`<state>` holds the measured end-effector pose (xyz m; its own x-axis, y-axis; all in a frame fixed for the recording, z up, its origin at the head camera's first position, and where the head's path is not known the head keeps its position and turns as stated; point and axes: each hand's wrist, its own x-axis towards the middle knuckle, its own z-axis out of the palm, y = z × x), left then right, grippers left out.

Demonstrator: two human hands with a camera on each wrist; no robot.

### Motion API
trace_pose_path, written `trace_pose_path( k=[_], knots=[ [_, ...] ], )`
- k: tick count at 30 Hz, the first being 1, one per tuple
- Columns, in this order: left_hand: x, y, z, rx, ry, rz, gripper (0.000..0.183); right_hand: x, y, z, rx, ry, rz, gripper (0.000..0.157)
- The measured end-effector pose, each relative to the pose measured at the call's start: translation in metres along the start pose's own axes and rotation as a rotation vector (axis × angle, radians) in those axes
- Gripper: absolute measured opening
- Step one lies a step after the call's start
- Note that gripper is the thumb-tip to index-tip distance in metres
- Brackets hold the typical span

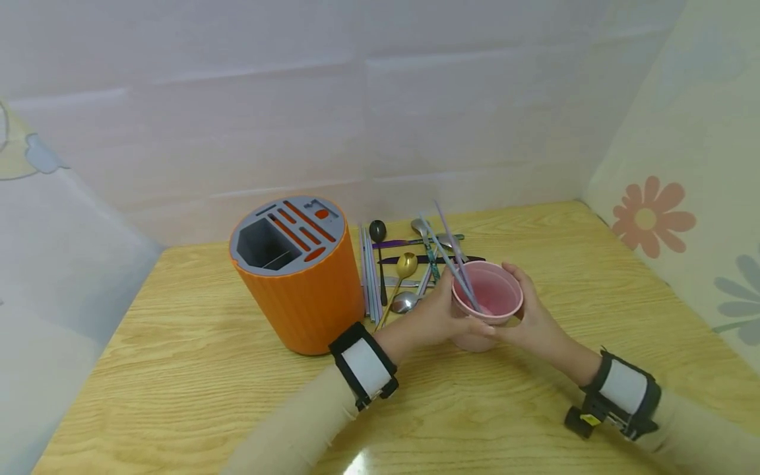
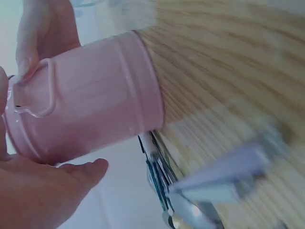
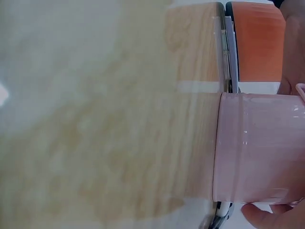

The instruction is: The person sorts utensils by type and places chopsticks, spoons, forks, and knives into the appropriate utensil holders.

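Observation:
Both hands hold a small pink bucket (image 1: pixel 474 342) over the right part of the table, one hand on either side of it. My left hand (image 1: pixel 436 315) grips its left side near the rim, and my right hand (image 1: pixel 537 323) grips its right side. The thumbs come close together at the front. A looped handle (image 2: pixel 51 90) shows on the bucket's wall in the left wrist view. Two thin sticks, one bluish (image 1: pixel 446 251) and one purple (image 1: pixel 449 233), lean out of the bucket toward the back. Its bottom appears to stand on the table.
Left of the bucket stands an orange utensil holder (image 1: pixel 303 310) with a grey slotted top. Between them lie pale chopsticks (image 1: pixel 371 277), a gold spoon (image 1: pixel 406 265), a black spoon (image 1: pixel 377 231), a silver spoon (image 1: pixel 405 303) and other cutlery. Behind the wooden table (image 1: pixel 196 369) hangs a pale cloth.

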<state>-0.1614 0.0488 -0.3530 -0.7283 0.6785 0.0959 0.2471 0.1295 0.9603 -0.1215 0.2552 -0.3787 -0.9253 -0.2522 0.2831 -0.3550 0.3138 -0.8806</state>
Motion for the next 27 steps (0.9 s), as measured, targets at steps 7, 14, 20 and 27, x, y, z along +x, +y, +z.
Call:
trace_pose_path(
  k=[7, 14, 20, 27],
  knots=[
    [-0.029, 0.003, -0.014, 0.419, 0.137, -0.315, 0.091, 0.003, 0.002, -0.002, -0.039, 0.032, -0.003, 0.098],
    [-0.049, 0.001, -0.022, 0.749, 0.186, -0.349, 0.041, 0.005, 0.003, -0.005, -0.032, 0.049, 0.018, 0.103],
    [-0.050, -0.009, -0.018, 0.978, 0.160, -0.368, 0.033, 0.003, 0.000, -0.010, -0.105, 0.034, 0.095, 0.105],
    [-0.040, -0.018, -0.020, 1.050, 0.164, -0.437, 0.022, 0.004, 0.001, -0.009, -0.019, 0.030, 0.071, 0.098]
  ],
)
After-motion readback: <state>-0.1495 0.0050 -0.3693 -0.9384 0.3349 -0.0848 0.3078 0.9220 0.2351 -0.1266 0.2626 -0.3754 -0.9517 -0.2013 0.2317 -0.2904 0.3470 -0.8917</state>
